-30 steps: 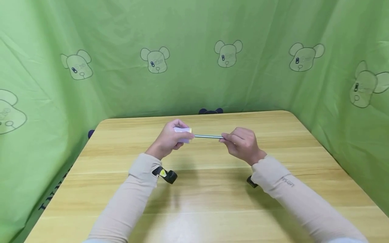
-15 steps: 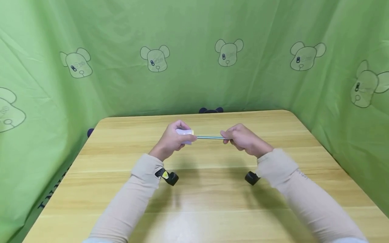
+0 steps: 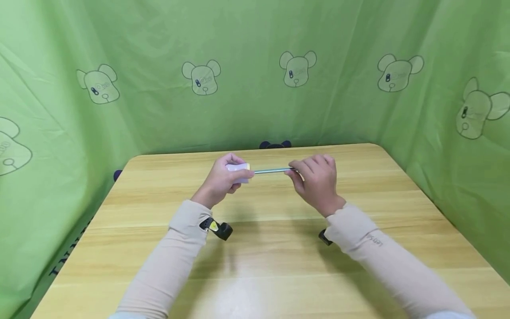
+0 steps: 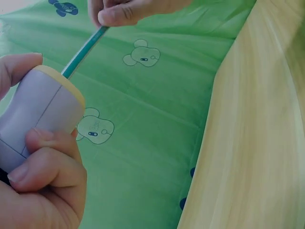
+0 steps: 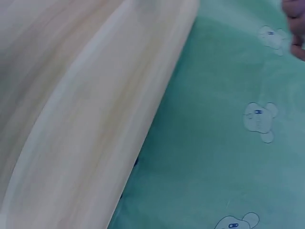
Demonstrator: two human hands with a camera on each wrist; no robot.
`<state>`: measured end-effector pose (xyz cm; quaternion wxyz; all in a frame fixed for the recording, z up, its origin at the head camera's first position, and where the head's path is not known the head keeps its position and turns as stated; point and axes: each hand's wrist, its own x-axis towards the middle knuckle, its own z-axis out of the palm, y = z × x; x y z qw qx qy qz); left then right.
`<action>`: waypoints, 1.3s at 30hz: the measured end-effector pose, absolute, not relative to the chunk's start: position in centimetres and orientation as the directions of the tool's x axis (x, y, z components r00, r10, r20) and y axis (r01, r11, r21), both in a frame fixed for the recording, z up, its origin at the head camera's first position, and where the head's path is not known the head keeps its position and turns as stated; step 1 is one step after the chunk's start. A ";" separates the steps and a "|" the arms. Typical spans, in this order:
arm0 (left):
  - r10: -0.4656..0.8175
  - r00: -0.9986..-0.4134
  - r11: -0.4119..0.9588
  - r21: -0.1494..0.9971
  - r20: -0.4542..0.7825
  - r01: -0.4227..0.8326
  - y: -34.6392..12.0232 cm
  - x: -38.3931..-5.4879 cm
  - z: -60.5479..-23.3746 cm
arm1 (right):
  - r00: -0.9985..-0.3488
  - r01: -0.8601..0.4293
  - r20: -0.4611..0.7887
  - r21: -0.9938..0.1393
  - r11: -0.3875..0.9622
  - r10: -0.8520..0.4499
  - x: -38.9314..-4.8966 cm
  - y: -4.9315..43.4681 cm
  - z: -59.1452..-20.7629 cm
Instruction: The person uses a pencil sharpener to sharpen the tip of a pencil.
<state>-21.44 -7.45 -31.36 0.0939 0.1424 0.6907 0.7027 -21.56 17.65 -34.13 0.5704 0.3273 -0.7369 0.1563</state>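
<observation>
My left hand (image 3: 219,181) grips a small lavender pencil sharpener (image 4: 40,102) with a yellow rim, fingers curled round its body. A teal-green pencil (image 4: 85,52) runs from the rimmed end of the sharpener across to my right hand (image 3: 318,181). In the head view the right thumb and fingers pinch the pencil's far end. The pencil's tip is hidden inside the sharpener. Both hands are held above the wooden table (image 3: 263,257). Only part of a hand shows in the top right corner of the right wrist view.
Green cloth (image 3: 247,110) with printed bear heads hangs behind and on both sides of the table. A black wrist camera (image 3: 223,230) sits under the left forearm, another (image 3: 324,237) under the right.
My right hand turns at the wrist, dipping half a second ago and now raised with knuckles up, still pinching the pencil. Sharpener and pencil have shifted slightly upward in view.
</observation>
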 end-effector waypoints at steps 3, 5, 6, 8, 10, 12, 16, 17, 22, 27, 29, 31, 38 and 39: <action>0.334 -0.939 -0.037 0.997 0.080 0.072 -7.4 -21.4 -31.3 | -0.001 -0.665 0.966 0.194 0.721 -0.260 -22.0 17.4 -34.8; 0.334 -0.939 -0.041 0.996 0.085 0.075 -7.4 -21.3 -31.2 | 0.042 -0.663 0.971 0.204 0.720 -0.236 -22.2 17.2 -35.2; 0.332 -0.939 -0.044 0.996 0.085 0.075 -7.4 -21.3 -31.1 | 0.049 -0.661 0.972 0.204 0.722 -0.230 -22.2 17.1 -35.4; 0.327 -0.941 -0.046 0.996 0.084 0.073 -7.4 -21.3 -31.1 | 0.059 -0.665 0.974 0.201 0.719 -0.218 -22.4 16.9 -35.7; 0.318 -0.945 -0.043 0.996 0.082 0.072 -7.4 -21.2 -31.1 | 0.067 -0.674 0.976 0.197 0.712 -0.207 -22.5 16.8 -35.9; 0.313 -0.946 -0.038 0.996 0.083 0.075 -7.3 -21.2 -31.2 | 0.076 -0.685 0.977 0.196 0.702 -0.198 -22.7 16.8 -36.1; 0.318 -0.944 -0.037 0.996 0.092 0.085 -7.1 -21.2 -31.4 | 0.080 -0.702 0.977 0.195 0.685 -0.196 -22.9 17.0 -36.0; 0.320 -0.943 -0.038 0.996 0.094 0.086 -7.1 -21.2 -31.4 | 0.079 -0.703 0.976 0.198 0.683 -0.202 -22.9 17.1 -35.9; 0.306 -0.947 -0.038 0.995 0.096 0.089 -7.2 -21.2 -31.5 | -0.018 -0.709 0.968 0.165 0.685 -0.251 -22.4 17.1 -35.2; 0.290 -0.952 -0.042 0.995 0.100 0.092 -7.3 -21.2 -31.8 | -0.246 -0.715 0.923 0.032 0.698 -0.295 -21.6 17.1 -34.5; 0.289 -0.951 -0.036 0.994 0.106 0.100 -7.3 -21.3 -32.0 | -0.390 -0.708 0.865 -0.062 0.704 -0.316 -21.3 17.1 -34.0; 0.287 -0.950 -0.023 0.993 0.120 0.118 -7.3 -21.4 -32.2 | -0.582 -0.669 0.744 -0.209 0.713 -0.328 -20.9 17.1 -33.4; 0.297 -0.944 0.063 0.984 0.143 0.169 -7.2 -21.6 -32.9 | -0.947 -0.225 -0.016 -0.680 0.698 -0.320 -20.6 17.3 -30.6; 0.302 -0.943 0.076 0.983 0.139 0.170 -7.2 -21.6 -33.0 | -0.945 -0.184 -0.072 -0.693 0.697 -0.320 -20.7 17.4 -30.4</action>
